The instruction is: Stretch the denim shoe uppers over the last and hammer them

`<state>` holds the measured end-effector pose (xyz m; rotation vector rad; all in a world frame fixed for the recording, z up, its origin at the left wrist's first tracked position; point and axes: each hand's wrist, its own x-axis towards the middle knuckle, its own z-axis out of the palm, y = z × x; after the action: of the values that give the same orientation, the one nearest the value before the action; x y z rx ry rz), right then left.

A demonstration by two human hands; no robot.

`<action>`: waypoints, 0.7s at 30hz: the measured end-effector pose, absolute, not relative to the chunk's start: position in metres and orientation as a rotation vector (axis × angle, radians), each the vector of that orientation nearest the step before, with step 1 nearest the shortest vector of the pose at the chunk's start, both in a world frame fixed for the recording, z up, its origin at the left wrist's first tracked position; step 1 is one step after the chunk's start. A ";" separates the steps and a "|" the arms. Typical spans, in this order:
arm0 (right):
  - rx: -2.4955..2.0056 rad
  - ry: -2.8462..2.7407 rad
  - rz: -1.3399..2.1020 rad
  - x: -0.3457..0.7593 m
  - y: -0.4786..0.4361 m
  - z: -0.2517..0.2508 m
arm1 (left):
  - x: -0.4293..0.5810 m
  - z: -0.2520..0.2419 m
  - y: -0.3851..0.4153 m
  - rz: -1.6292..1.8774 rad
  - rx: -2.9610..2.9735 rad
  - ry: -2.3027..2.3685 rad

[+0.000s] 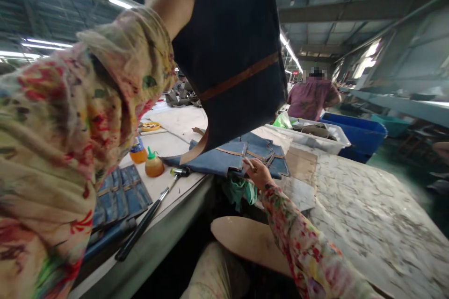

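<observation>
two bottles (146,159) stand on the table (182,124), left of the fabric stack (231,156).

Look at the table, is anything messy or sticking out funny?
A little. The long dark tool lies slanted with its end past the table edge. A green cloth droops below the blue denim pieces. Nothing looks spilled; both orange bottles stand upright.

No writing, label, brand or number can be read anywhere, neither on the glue bottles (146,158) nor on the dark blue fabric piece (233,51).
</observation>
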<state>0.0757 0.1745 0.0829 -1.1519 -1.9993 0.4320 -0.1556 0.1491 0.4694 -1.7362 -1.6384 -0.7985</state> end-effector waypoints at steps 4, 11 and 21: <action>-1.136 -1.426 0.628 0.114 0.137 0.089 | -0.113 0.437 0.139 -0.967 -1.782 -1.354; -1.000 -0.954 0.899 0.139 0.108 0.114 | -0.072 0.403 0.136 -1.199 -2.032 -1.231; -1.063 -0.850 0.747 0.173 0.119 0.119 | -0.060 0.394 0.110 -1.267 -2.217 -1.185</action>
<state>0.1734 0.1192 0.1187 -1.0629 -0.8499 0.7472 -0.0603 0.1099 0.3941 -2.2167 -1.1846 -1.2665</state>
